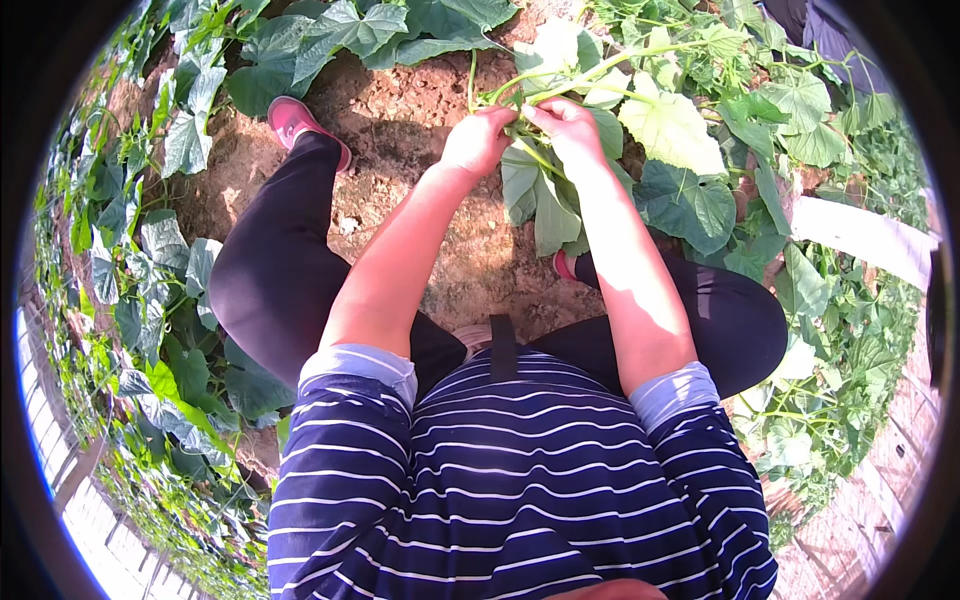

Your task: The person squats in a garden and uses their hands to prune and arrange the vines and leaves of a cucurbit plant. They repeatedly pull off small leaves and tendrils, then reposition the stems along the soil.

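Note:
Both hands meet at a leafy green vine in the upper middle of the head view. My left hand (480, 139) has its fingers closed at the vine's thin stems. Close to its right, my right hand (566, 127) pinches a part of the vine between thumb and fingers. A thick pale green vine stem (600, 69) runs from the fingertips up to the right. Broad leaves (551, 202) hang below my right hand, and a sunlit leaf (667, 124) spreads to its right. What exactly lies between the fingertips is too small to tell.
Bare brown soil (405, 165) lies between my legs. Dense leafy vines (165, 300) line the left side, with more foliage (832, 337) on the right. A white strip (862, 232) crosses at the right. Dark cloth (840, 45) shows at the top right.

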Demonstrator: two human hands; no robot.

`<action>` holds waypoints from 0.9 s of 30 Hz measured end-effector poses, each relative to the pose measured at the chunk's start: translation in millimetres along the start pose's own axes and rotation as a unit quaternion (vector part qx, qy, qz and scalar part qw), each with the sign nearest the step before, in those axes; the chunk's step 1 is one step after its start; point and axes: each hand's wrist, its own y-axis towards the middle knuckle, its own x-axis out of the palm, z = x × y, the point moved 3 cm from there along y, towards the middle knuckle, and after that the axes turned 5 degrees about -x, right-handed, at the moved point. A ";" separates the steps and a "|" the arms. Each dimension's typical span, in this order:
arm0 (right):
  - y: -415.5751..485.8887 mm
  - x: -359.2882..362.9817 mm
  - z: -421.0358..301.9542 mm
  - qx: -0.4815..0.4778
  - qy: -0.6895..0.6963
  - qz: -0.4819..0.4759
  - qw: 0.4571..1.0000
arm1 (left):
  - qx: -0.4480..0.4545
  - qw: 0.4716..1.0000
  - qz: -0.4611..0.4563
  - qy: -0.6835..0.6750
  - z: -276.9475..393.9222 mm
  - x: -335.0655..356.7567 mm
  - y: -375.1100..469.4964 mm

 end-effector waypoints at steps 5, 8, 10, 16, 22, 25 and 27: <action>3.9 -2.8 8.5 -0.018 -0.299 -0.044 0.953 | 0.053 0.993 0.101 -0.024 -2.2 -0.2 0.2; -1.2 5.6 -5.5 0.012 -0.370 -0.097 0.924 | 0.042 0.997 0.057 -0.003 -11.0 1.0 2.0; -0.5 7.1 -10.1 -0.018 -0.454 -0.096 0.886 | 0.052 0.997 0.053 -0.005 -13.5 0.9 3.9; -3.0 16.8 -4.8 0.067 -0.314 -0.092 0.943 | 0.034 0.998 0.052 -0.003 -18.1 -2.8 8.6; -0.7 14.9 -5.8 -0.019 -0.422 -0.061 0.904 | 0.036 0.997 0.028 -0.064 -15.6 -5.7 11.3; -8.0 27.1 -20.1 -0.025 -0.538 -0.007 0.842 | 0.054 0.994 0.022 -0.091 -19.3 -1.6 15.1; -9.6 30.7 -22.8 -0.020 -0.519 0.029 0.854 | 0.032 0.995 0.014 -0.093 -19.4 -0.2 16.3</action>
